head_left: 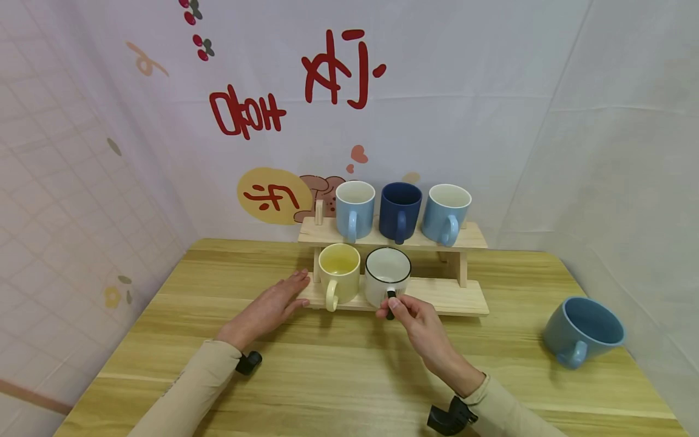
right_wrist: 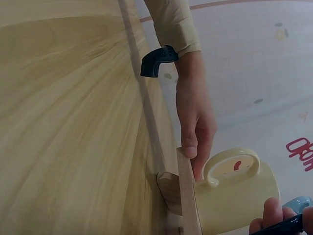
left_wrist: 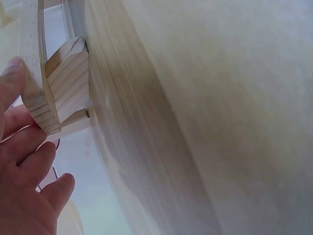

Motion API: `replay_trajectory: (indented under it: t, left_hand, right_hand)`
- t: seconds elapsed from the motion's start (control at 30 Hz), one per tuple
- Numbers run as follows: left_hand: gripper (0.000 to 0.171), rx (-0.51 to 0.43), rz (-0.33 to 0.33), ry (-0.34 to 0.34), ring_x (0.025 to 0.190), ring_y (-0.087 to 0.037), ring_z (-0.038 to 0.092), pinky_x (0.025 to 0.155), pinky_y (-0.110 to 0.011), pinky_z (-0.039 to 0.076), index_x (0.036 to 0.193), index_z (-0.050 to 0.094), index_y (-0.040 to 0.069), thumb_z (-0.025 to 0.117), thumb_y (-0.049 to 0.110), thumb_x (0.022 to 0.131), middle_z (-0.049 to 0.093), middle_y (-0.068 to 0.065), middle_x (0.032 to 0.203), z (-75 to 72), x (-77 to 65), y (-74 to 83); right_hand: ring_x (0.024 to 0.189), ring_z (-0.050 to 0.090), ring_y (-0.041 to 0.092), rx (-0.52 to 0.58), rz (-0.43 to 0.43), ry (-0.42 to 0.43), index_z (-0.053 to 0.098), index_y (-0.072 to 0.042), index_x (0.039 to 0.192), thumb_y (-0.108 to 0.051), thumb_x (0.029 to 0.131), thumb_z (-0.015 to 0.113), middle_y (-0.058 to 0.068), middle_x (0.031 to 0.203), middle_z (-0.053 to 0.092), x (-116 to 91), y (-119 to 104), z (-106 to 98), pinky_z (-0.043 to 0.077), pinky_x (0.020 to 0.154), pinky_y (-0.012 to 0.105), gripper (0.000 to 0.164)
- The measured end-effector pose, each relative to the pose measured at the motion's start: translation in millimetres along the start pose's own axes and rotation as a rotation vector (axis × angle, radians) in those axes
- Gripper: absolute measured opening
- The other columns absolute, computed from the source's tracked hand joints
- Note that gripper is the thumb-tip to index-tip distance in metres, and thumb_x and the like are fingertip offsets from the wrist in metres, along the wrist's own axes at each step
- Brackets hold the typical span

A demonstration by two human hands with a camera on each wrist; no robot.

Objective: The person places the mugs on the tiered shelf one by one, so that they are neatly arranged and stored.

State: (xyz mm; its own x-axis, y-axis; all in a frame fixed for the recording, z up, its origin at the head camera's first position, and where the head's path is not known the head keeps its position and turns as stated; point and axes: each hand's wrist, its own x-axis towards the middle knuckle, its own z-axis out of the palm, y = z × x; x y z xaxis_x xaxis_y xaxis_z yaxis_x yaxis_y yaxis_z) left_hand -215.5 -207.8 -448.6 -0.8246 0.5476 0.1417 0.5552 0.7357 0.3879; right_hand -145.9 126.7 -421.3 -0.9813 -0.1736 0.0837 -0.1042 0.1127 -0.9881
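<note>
A two-tier wooden shelf (head_left: pixel 445 295) stands on the table. My right hand (head_left: pixel 423 328) pinches the black handle (right_wrist: pixel 281 226) of a white mug (head_left: pixel 386 276) with a black rim, on the lower tier. Left of it on that tier is a yellow mug (head_left: pixel 340 276), its handle toward me. My left hand (head_left: pixel 271 308) holds the left end of the lower board (left_wrist: pixel 34 63), thumb on one side and fingers on the other. Two light blue mugs (head_left: pixel 355 209) and a dark blue mug (head_left: pixel 400 210) line the upper tier.
A wide grey-blue mug (head_left: pixel 584 331) sits at the table's right side, apart from the shelf. The wooden table (head_left: pixel 338 376) meets a white printed cloth backdrop (head_left: pixel 464 91) behind the shelf, with more cloth on both sides.
</note>
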Motion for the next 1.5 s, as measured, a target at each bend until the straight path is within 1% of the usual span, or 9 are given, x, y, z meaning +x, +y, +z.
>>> replay_trajectory:
  t: [0.17,0.33,0.53,0.73,0.97,1.13,1.33,1.43,1.5]
  left_hand:
    - [0.061,0.005,-0.003,-0.006,0.152,-0.036,0.032,0.120,-0.057,0.031,0.155,0.043,-0.004,0.057,0.032,0.108,0.034,-0.019,0.164,1.4,-0.6,0.5]
    - [0.060,0.004,-0.007,-0.003,0.152,-0.035,0.032,0.120,-0.057,0.031,0.154,0.044,-0.003,0.058,0.032,0.108,0.034,-0.018,0.164,0.1,0.3,1.8]
    - [0.059,0.004,-0.011,-0.005,0.151,-0.036,0.033,0.120,-0.058,0.031,0.153,0.045,-0.004,0.058,0.031,0.107,0.035,-0.019,0.164,-0.9,1.3,3.0]
    - [0.060,0.013,-0.010,-0.013,0.152,-0.037,0.032,0.119,-0.059,0.031,0.154,0.044,-0.004,0.058,0.031,0.108,0.034,-0.020,0.164,-0.9,1.0,2.8]
    - [0.060,0.013,-0.013,-0.018,0.152,-0.036,0.032,0.120,-0.058,0.031,0.154,0.043,-0.004,0.058,0.031,0.108,0.033,-0.019,0.165,-1.2,0.9,3.5]
    - [0.060,0.015,-0.011,-0.021,0.152,-0.036,0.032,0.120,-0.058,0.030,0.154,0.043,-0.004,0.057,0.031,0.108,0.033,-0.019,0.165,-0.1,1.8,2.9]
    - [0.060,0.005,-0.011,-0.012,0.152,-0.036,0.032,0.120,-0.057,0.031,0.154,0.044,-0.004,0.058,0.031,0.108,0.034,-0.019,0.164,0.6,2.2,3.1]
    - [0.060,0.001,-0.017,-0.009,0.152,-0.036,0.032,0.120,-0.058,0.030,0.154,0.044,-0.004,0.058,0.031,0.108,0.034,-0.019,0.164,0.9,1.6,2.1]
    - [0.060,0.001,-0.019,-0.006,0.152,-0.036,0.032,0.120,-0.058,0.030,0.154,0.044,-0.003,0.058,0.032,0.108,0.034,-0.018,0.165,1.1,1.6,1.4]
  right_hand:
    - [0.105,0.065,0.021,0.005,-0.004,0.014,0.072,0.003,0.106,-0.027,0.109,0.057,0.018,0.099,0.075,1,3,2,0.046,0.102,0.032,0.033]
    - [0.109,0.065,0.019,-0.020,-0.015,0.023,0.072,0.004,0.109,-0.027,0.109,0.057,0.017,0.100,0.077,4,3,3,0.048,0.102,0.030,0.034]
    - [0.116,0.065,0.022,-0.031,-0.012,0.004,0.071,0.006,0.116,-0.027,0.109,0.056,0.019,0.106,0.076,6,3,4,0.048,0.106,0.031,0.037]
    - [0.119,0.065,0.023,-0.043,-0.006,-0.001,0.069,0.007,0.120,-0.026,0.110,0.055,0.017,0.108,0.077,7,5,5,0.046,0.108,0.031,0.037]
    - [0.119,0.065,0.027,-0.042,-0.048,0.019,0.069,0.007,0.120,-0.023,0.111,0.051,0.019,0.110,0.075,6,4,5,0.047,0.106,0.028,0.035]
    - [0.120,0.065,0.028,-0.053,-0.043,0.006,0.069,0.006,0.121,-0.023,0.111,0.052,0.023,0.113,0.074,7,5,2,0.048,0.105,0.027,0.035]
    - [0.122,0.065,0.031,-0.068,-0.043,-0.018,0.067,0.006,0.126,-0.022,0.110,0.055,0.022,0.118,0.073,6,7,-5,0.049,0.105,0.028,0.035]
    - [0.121,0.065,0.031,-0.103,-0.074,-0.011,0.067,0.004,0.127,-0.020,0.108,0.058,0.019,0.120,0.072,3,7,-9,0.051,0.102,0.026,0.031]
    - [0.121,0.064,0.028,-0.147,-0.106,-0.001,0.068,0.001,0.128,-0.018,0.107,0.060,0.016,0.123,0.072,0,7,-13,0.052,0.100,0.026,0.030]
